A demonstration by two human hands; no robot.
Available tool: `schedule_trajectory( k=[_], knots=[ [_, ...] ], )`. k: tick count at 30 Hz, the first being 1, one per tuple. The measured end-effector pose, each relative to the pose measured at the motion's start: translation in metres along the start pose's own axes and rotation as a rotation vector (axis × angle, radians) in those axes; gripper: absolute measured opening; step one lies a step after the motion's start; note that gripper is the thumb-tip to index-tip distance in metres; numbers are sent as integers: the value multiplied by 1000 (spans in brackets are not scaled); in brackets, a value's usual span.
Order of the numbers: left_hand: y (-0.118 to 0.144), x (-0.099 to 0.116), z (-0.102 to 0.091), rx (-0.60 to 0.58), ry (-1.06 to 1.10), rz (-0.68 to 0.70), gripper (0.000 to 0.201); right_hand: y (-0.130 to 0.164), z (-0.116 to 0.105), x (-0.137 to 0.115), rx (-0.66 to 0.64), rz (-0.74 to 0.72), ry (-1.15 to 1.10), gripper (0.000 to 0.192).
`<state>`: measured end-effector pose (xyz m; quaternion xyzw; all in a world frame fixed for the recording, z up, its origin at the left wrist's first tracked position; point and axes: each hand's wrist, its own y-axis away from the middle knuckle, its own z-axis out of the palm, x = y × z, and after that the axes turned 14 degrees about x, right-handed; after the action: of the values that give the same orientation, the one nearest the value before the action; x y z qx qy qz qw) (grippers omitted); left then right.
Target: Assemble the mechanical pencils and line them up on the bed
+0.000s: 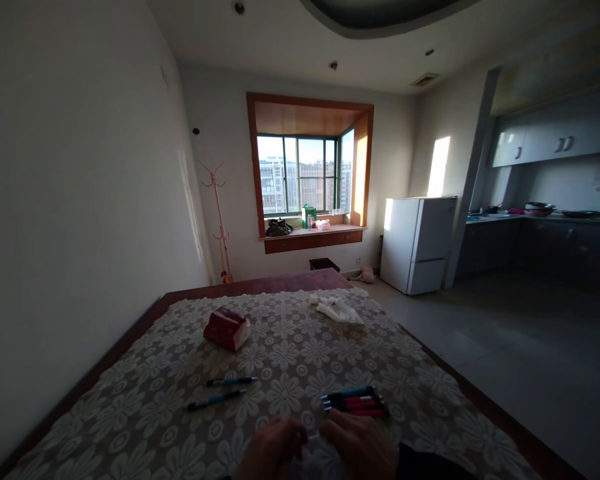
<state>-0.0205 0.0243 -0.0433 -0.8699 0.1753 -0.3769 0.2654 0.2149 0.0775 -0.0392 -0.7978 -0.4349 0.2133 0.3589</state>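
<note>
Both of my hands rest close together on the lace tablecloth (280, 360) at the bottom of the view. My left hand (273, 450) has its fingers curled; whether it holds anything cannot be made out. My right hand (357, 443) lies flat with a dark sleeve behind it, just below a bundle of red and dark pens (355, 402). Something pale shows between the two hands, too dim to identify. Two separate blue pens (220, 392) lie to the upper left of my left hand.
A red tissue pack (227, 329) and a crumpled white cloth (336, 309) lie farther back on the table. Beyond stand a pink coat stand (219, 220), a window ledge with bags, a white fridge (417, 243) and kitchen counters (545, 240). A wall runs along the left.
</note>
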Motion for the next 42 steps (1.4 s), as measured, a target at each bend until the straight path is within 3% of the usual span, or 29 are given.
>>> schedule_trajectory(
  k=[1, 5, 12, 16, 20, 23, 29, 32, 36, 42],
  knots=[
    [-2, 5, -3, -7, 42, -46, 32, -2, -6, -3, -53, 60, -19, 10],
    [-9, 23, -14, -54, 137, -188, 37, -9, -24, -9, -169, 204, -15, 21],
    [-14, 32, -23, -139, 94, -176, 47, -11, -28, -4, -209, 286, -39, 26],
    [-13, 27, -19, -16, 59, -300, 44, -12, -31, -3, -245, 310, -46, 25],
    [-12, 20, -15, 58, 158, -425, 23, -13, -31, -5, -288, 254, -56, 24],
    [-12, 21, -16, 45, 116, -388, 14, -14, -33, -6, -314, 219, -40, 23],
    [-10, 32, -23, -23, -175, -33, 24, -17, -39, -6, -367, 142, 11, 15],
    [-9, 34, -23, -3, -236, 31, 26, -17, -39, -6, -376, 112, 30, 13],
    [-10, 34, -23, 2, -246, 4, 27, -19, -40, -5, -385, 110, 43, 13],
    [-11, 31, -24, 51, -188, -215, 18, -18, -41, -3, -384, 131, -19, 10]
  ],
)
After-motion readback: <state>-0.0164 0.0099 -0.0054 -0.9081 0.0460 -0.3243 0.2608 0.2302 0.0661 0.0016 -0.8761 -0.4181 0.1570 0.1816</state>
